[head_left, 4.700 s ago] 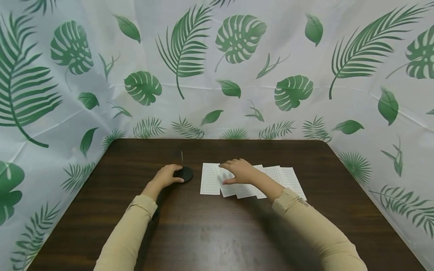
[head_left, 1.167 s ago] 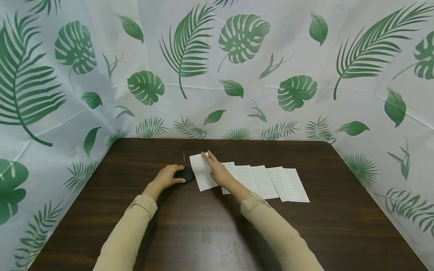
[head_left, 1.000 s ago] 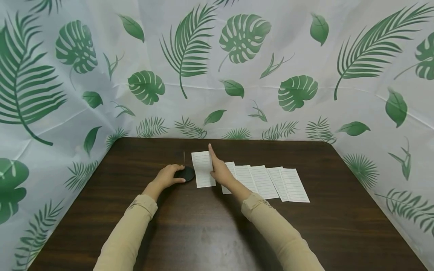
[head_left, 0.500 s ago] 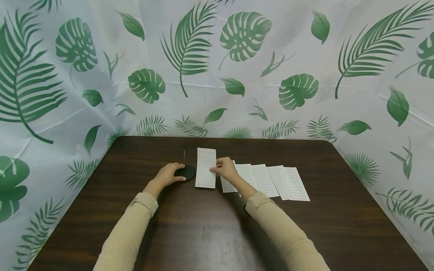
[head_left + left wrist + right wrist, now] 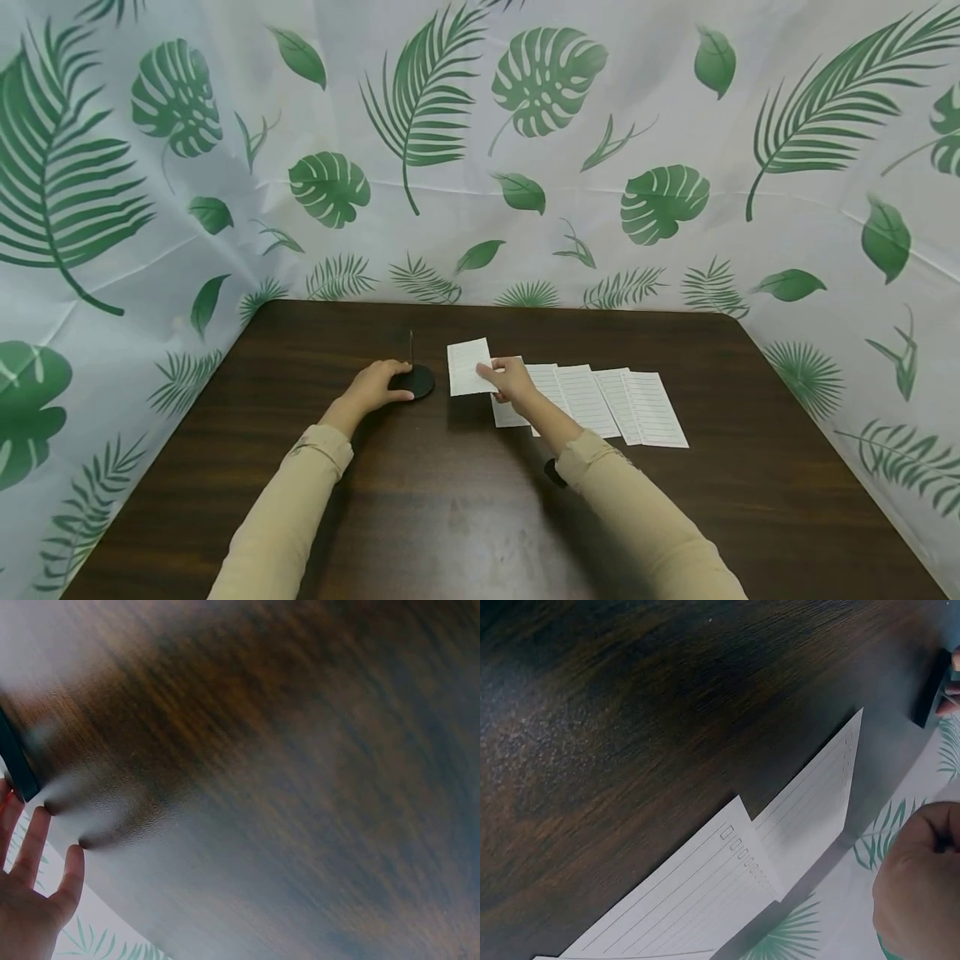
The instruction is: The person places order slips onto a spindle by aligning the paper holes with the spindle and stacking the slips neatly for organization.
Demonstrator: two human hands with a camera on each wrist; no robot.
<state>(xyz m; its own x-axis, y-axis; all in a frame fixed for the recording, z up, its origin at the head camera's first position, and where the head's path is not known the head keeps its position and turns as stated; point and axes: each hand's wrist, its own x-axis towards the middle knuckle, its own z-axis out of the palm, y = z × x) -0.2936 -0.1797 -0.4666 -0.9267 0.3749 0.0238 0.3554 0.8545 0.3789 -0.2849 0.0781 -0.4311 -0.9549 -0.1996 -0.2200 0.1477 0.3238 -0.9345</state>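
My left hand (image 5: 367,390) holds the round black base of a receipt spike (image 5: 415,382), thumb at its near side and fingers at its far side. The thin rod stands upright from the base. In the left wrist view, fingers of the left hand (image 5: 34,900) reach to the black base (image 5: 16,761). Just right of the spike, my right hand (image 5: 512,383) pinches a white paper slip (image 5: 467,368) by its right side, tilted above the table. Beside and under that hand, several lined slips (image 5: 581,400) lie in an overlapping row. The right wrist view shows printed small boxes on one slip (image 5: 682,892).
The dark wooden table (image 5: 450,517) has its far edge behind the slips. A white curtain with green leaves (image 5: 465,150) hangs behind and at both sides. A black band (image 5: 555,473) shows at the right cuff.
My right hand moved left from over the row, drew a slip next to the spike with flat fingers, then pinched its right side and raised it. The left hand stayed at the base.
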